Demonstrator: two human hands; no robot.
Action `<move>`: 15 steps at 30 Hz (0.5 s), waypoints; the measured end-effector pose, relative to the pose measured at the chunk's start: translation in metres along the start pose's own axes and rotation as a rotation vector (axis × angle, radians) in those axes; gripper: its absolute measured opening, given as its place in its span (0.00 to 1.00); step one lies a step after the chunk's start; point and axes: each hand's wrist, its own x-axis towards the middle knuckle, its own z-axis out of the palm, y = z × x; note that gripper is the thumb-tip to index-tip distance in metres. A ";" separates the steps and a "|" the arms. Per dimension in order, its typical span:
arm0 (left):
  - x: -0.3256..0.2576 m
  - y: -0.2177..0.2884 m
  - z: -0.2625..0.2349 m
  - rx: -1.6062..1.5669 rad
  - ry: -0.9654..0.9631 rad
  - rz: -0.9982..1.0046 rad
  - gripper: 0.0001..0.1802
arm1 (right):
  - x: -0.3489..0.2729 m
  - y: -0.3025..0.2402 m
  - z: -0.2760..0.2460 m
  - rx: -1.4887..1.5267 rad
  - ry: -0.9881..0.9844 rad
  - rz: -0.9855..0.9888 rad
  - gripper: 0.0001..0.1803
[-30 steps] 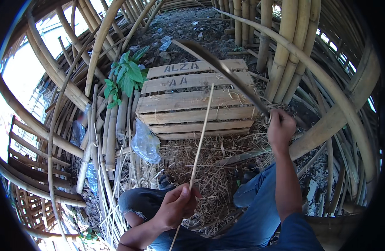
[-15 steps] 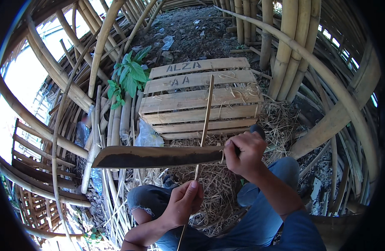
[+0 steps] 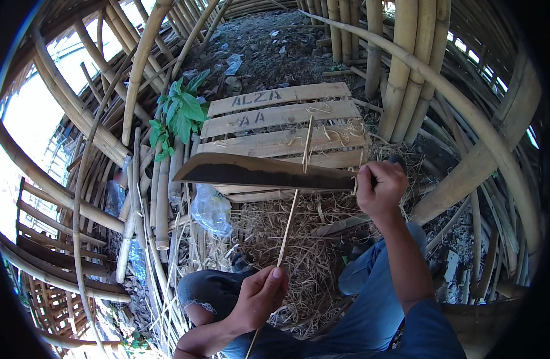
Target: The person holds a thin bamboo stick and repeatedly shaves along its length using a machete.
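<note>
My left hand (image 3: 261, 297) is closed round a thin bamboo strip (image 3: 288, 230), which slants up and away between my knees. My right hand (image 3: 382, 186) grips the handle of a machete (image 3: 251, 170), its long blade pointing left. Broad and dark along its lower part, the blade lies across the strip near its far end and covers a short length of it. A thin sliver stands beside the strip just above the blade. Behind them is a slatted wooden crate (image 3: 251, 122) with curled shavings on its slats.
Shavings (image 3: 305, 239) cover the ground between my legs. A clear plastic bag (image 3: 211, 210) lies by the crate's near left corner. Bamboo poles (image 3: 161, 209) and a leafy plant (image 3: 182, 113) are at the left. Upright bamboo posts (image 3: 415, 66) and a curved pole (image 3: 466, 96) stand at the right.
My right hand has pushed the machete away and to the right, up along the strip. A sliver now stands off the strip's far end. My left hand stays nearly in place.
</note>
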 end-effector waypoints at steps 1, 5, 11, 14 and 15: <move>0.000 0.000 0.000 0.001 0.000 -0.001 0.21 | 0.001 0.000 -0.003 -0.027 -0.037 -0.018 0.08; -0.005 -0.006 -0.006 0.010 -0.027 -0.003 0.21 | 0.006 0.014 0.001 -0.064 0.021 -0.031 0.08; 0.001 -0.004 -0.007 -0.074 -0.055 -0.097 0.20 | 0.006 0.033 0.005 -0.168 0.014 0.089 0.11; 0.000 0.001 -0.005 -0.049 -0.009 -0.104 0.21 | 0.005 0.035 0.005 -0.161 0.000 0.074 0.11; -0.001 0.003 -0.004 -0.039 -0.009 -0.096 0.21 | 0.008 0.038 0.000 -0.189 -0.017 0.060 0.10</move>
